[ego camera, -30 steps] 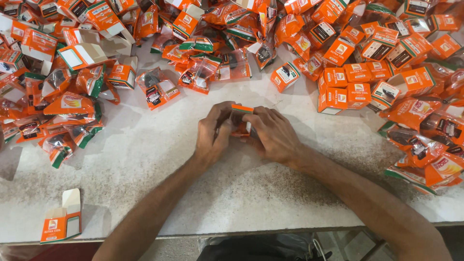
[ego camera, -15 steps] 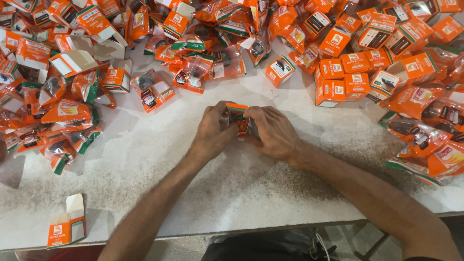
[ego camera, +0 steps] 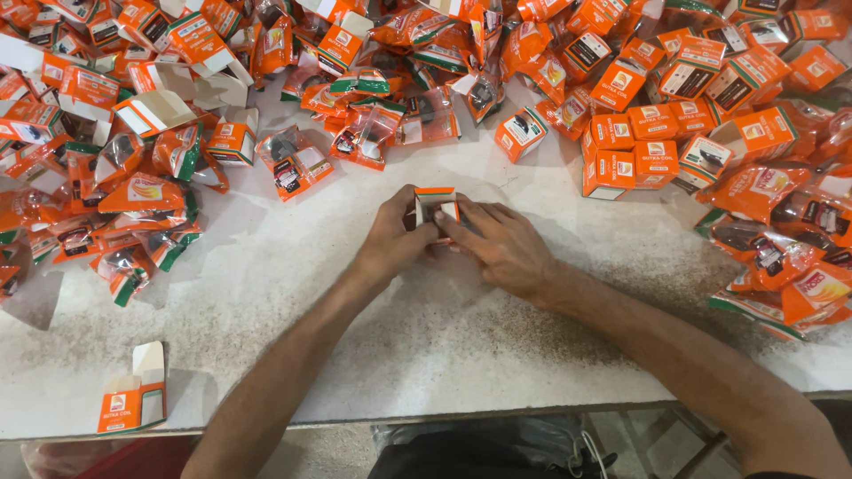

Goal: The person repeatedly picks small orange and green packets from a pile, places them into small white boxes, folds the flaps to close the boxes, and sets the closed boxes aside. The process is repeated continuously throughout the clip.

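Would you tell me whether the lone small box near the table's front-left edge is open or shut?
Open: the small orange box stands with its white top flap raised.

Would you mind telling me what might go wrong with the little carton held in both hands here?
The small orange carton sits with its top flap open, pinched between the left hand and right hand; too firm a squeeze could crease it. The loose orange pouches lie close behind, so a stray nudge might scatter them. The open carton near the table edge could get knocked off.
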